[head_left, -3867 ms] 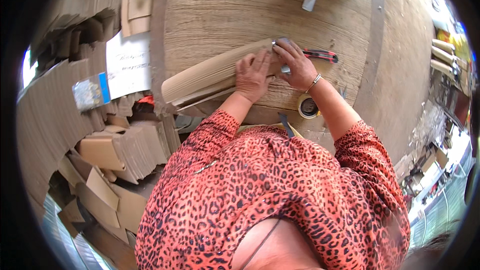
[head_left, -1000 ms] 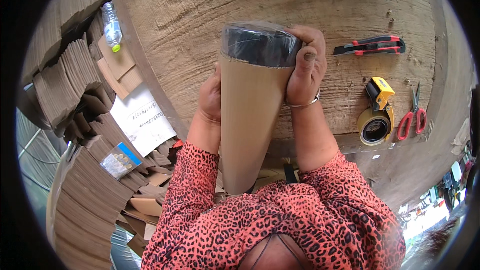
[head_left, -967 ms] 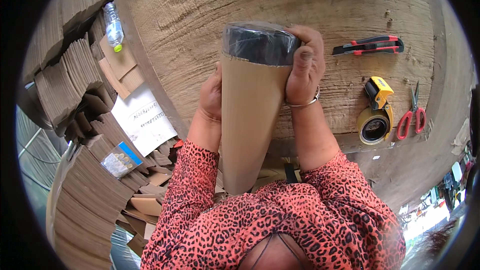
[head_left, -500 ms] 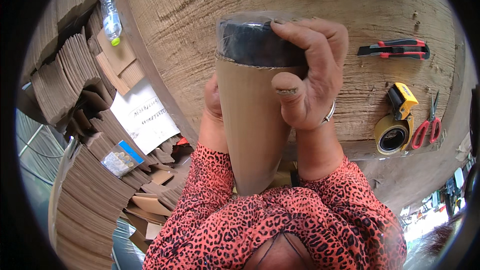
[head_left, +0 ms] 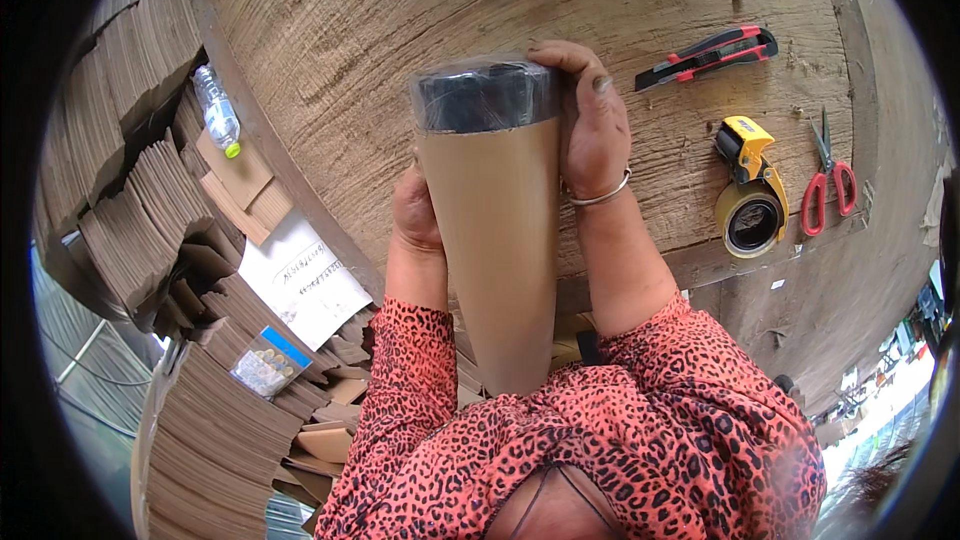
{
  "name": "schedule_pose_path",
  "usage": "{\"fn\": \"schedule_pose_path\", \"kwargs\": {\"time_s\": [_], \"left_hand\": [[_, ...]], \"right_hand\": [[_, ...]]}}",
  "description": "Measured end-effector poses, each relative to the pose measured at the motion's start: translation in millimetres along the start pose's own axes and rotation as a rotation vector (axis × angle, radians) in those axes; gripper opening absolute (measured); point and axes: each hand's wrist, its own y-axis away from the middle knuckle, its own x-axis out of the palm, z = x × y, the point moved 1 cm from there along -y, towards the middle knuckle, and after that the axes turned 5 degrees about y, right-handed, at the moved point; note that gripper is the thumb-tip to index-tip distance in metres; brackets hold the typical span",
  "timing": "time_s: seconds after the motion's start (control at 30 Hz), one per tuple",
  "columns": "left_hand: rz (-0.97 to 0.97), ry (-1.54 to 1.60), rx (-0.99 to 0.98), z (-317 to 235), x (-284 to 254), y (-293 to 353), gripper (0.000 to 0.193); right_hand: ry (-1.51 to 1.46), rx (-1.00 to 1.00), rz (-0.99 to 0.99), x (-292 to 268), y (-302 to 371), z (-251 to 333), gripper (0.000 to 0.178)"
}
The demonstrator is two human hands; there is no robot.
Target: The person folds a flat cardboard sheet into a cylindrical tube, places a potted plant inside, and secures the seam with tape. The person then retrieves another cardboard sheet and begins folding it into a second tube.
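A long cylinder wrapped in brown cardboard (head_left: pixel 492 230) stretches from my chest out over the table. Its far end is black (head_left: pixel 487 98) and covered in clear plastic film that sticks out past the cardboard. My left hand (head_left: pixel 416 208) holds the cylinder from the left side, most of its fingers hidden behind it. My right hand (head_left: pixel 597 135) presses against the right side near the black end, with a fingertip reaching over the rim of the film. What lies inside under the cardboard is hidden.
On the wooden table (head_left: pixel 330 40), to the right, lie a red-and-black utility knife (head_left: pixel 708 57), a yellow tape dispenser (head_left: pixel 750 190) and red-handled scissors (head_left: pixel 828 183). At left, stacked cardboard (head_left: pixel 215 440) carries a plastic bottle (head_left: pixel 217 110), a white paper (head_left: pixel 303 280) and a small bag (head_left: pixel 270 364).
My right hand has shifted from curling over the black end with its thumb in front to lying along the cylinder's right side. The whole view has turned slightly.
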Motion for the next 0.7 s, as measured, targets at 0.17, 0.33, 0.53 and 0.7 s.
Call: {"fn": "schedule_pose_path", "kwargs": {"time_s": [0.17, 0.33, 0.53, 0.7], "left_hand": [[-0.157, -0.025, -0.001, 0.0, 26.9, -1.3, 0.045], [-0.19, -0.532, 0.096, -22.6, 63.4, -4.9, 0.049], [-0.289, -1.184, 0.256, 9.1, 90.9, 6.4, 0.062], [-0.322, -1.721, 0.631, 59.9, 116.7, 22.2, 0.063]], "right_hand": [[0.293, -0.118, -0.028, -0.6, -4.7, 0.1, 0.031], [0.712, -0.338, -0.146, -23.5, 21.1, -4.9, 0.021], [1.175, -0.259, 0.096, -79.7, 61.3, 57.1, 0.029], [1.338, -0.352, 0.216, -127.7, 78.5, 145.8, 0.061]]}}
